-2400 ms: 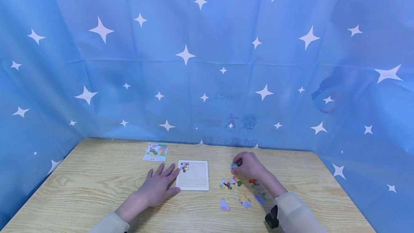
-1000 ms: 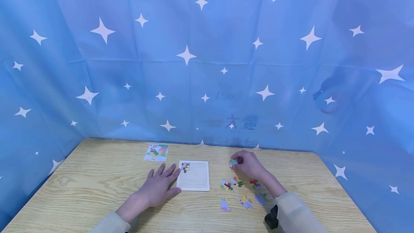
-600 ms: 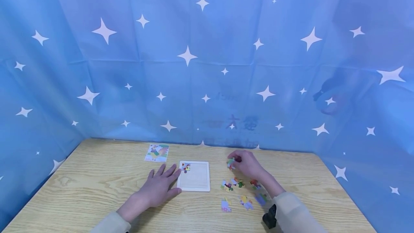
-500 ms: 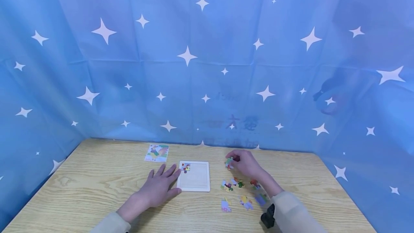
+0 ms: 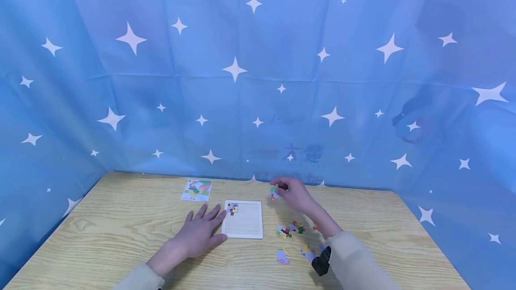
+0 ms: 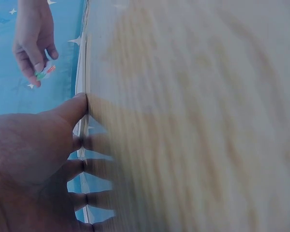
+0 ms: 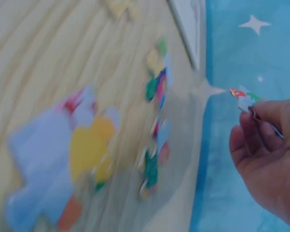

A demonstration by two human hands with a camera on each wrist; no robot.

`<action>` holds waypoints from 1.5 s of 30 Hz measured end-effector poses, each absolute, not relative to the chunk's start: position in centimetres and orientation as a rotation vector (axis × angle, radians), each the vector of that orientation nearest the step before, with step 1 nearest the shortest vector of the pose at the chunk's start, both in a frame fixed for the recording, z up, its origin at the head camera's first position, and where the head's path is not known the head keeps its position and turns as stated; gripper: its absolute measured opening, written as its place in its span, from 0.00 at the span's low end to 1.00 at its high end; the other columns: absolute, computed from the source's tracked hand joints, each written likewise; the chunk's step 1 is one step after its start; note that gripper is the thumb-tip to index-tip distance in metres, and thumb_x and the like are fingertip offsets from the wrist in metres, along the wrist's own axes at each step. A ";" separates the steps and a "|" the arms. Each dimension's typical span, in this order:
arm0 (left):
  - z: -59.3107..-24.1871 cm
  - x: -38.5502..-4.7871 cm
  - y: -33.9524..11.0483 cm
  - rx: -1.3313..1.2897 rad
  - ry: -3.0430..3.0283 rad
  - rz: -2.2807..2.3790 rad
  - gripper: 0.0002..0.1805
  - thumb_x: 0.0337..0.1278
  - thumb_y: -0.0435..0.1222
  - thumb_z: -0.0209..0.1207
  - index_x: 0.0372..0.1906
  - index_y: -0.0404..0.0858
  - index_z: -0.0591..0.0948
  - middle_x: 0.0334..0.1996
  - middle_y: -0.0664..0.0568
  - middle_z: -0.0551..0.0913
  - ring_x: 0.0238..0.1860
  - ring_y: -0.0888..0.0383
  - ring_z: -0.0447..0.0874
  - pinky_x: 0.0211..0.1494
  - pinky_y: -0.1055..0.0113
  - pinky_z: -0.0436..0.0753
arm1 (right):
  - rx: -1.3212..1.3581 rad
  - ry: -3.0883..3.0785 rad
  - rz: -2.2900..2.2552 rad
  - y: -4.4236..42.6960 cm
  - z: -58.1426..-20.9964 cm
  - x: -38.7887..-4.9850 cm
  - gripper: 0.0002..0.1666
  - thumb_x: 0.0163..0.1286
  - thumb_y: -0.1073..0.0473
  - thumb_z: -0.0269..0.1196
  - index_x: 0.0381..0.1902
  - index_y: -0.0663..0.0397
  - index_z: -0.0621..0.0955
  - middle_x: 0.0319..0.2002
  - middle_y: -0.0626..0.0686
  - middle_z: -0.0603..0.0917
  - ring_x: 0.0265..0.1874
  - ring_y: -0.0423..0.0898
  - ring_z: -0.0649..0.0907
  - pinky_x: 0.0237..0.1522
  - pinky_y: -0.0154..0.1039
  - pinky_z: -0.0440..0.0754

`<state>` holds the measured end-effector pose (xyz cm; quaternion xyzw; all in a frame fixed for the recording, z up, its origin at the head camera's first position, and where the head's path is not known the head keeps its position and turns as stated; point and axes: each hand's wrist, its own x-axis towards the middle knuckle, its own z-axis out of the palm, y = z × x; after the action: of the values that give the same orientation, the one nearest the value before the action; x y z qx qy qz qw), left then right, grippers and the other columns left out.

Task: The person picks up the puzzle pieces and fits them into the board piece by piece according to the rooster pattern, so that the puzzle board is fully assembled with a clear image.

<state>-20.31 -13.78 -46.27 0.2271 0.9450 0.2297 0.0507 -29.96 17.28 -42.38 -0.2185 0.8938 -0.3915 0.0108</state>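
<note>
My right hand [image 5: 295,195] pinches a jigsaw puzzle piece [image 5: 274,192] between thumb and fingers, raised to the right of the tray's far corner. In the right wrist view that puzzle piece [image 7: 246,96] shows red, green and pale blue. My left hand [image 5: 197,232] lies with fingers spread on the table, its fingertips and thumb touching the left edge of a white puzzle tray [image 5: 242,236]. A few joined pieces [image 5: 232,208] sit in the tray's far left corner. The left palm [image 6: 28,154] fills the lower left of the left wrist view.
Several loose puzzle pieces [image 5: 291,228] lie right of the tray, with more pieces [image 5: 282,256] nearer the front. A printed picture card [image 5: 196,190] lies at the back left. A blue star-patterned curtain [image 5: 258,79] hangs behind the wooden table [image 5: 101,232].
My right hand has turned the puzzle piece in its fingers, then carried it left and up toward the tray. The left hand has stayed at the tray's edge.
</note>
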 end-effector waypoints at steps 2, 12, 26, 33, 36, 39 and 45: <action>-46.4 -20.4 -13.8 0.689 2.878 0.697 0.37 0.74 0.54 0.56 0.77 0.36 0.68 0.77 0.38 0.62 0.77 0.27 0.49 0.67 0.22 0.52 | -0.697 2.762 -1.239 16.5 -42.2 -30.0 0.15 0.78 0.70 0.57 0.58 0.62 0.83 0.27 0.52 0.76 0.20 0.43 0.66 0.24 0.36 0.65; -45.8 -20.2 -13.6 0.631 2.864 0.702 0.38 0.73 0.55 0.57 0.77 0.38 0.67 0.78 0.40 0.61 0.78 0.30 0.48 0.69 0.23 0.51 | -0.728 2.699 -1.247 12.7 -43.1 -29.6 0.15 0.77 0.71 0.58 0.57 0.64 0.83 0.41 0.51 0.84 0.35 0.44 0.78 0.33 0.39 0.76; -45.9 -20.3 -13.5 0.640 2.872 0.681 0.37 0.73 0.55 0.57 0.77 0.38 0.68 0.78 0.40 0.61 0.78 0.30 0.49 0.69 0.24 0.52 | -0.776 2.691 -1.181 10.8 -44.2 -29.2 0.13 0.76 0.70 0.59 0.53 0.61 0.85 0.41 0.49 0.84 0.36 0.42 0.78 0.37 0.37 0.78; -45.5 -20.0 -13.5 0.611 2.875 0.673 0.37 0.73 0.55 0.58 0.77 0.38 0.69 0.78 0.41 0.62 0.78 0.31 0.49 0.69 0.24 0.53 | -0.807 2.687 -1.181 10.4 -44.8 -29.1 0.13 0.75 0.71 0.60 0.52 0.61 0.86 0.39 0.49 0.84 0.34 0.41 0.78 0.36 0.36 0.78; -45.5 -20.1 -13.5 0.607 2.874 0.666 0.37 0.73 0.54 0.58 0.77 0.38 0.69 0.78 0.41 0.62 0.78 0.31 0.49 0.69 0.24 0.53 | -0.809 2.674 -1.187 10.2 -44.9 -29.0 0.13 0.75 0.71 0.60 0.52 0.61 0.86 0.39 0.49 0.84 0.33 0.41 0.78 0.35 0.36 0.77; -45.6 -20.1 -13.5 0.614 2.878 0.658 0.37 0.73 0.54 0.58 0.76 0.37 0.69 0.78 0.41 0.62 0.78 0.30 0.50 0.69 0.24 0.53 | -0.810 2.666 -1.193 9.9 -44.9 -28.9 0.13 0.75 0.71 0.60 0.52 0.62 0.86 0.38 0.49 0.84 0.33 0.41 0.78 0.35 0.37 0.78; -46.1 -20.4 -13.7 0.662 2.880 0.668 0.37 0.74 0.55 0.56 0.77 0.37 0.68 0.77 0.39 0.62 0.77 0.28 0.50 0.68 0.23 0.53 | -0.761 2.682 -1.213 9.5 -44.9 -28.8 0.12 0.73 0.70 0.62 0.51 0.60 0.86 0.36 0.46 0.83 0.34 0.41 0.79 0.36 0.37 0.79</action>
<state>-20.36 -13.66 -46.08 0.2181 0.9491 0.2202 0.0557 -28.84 9.46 -44.91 -0.2500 0.8810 -0.3985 0.0506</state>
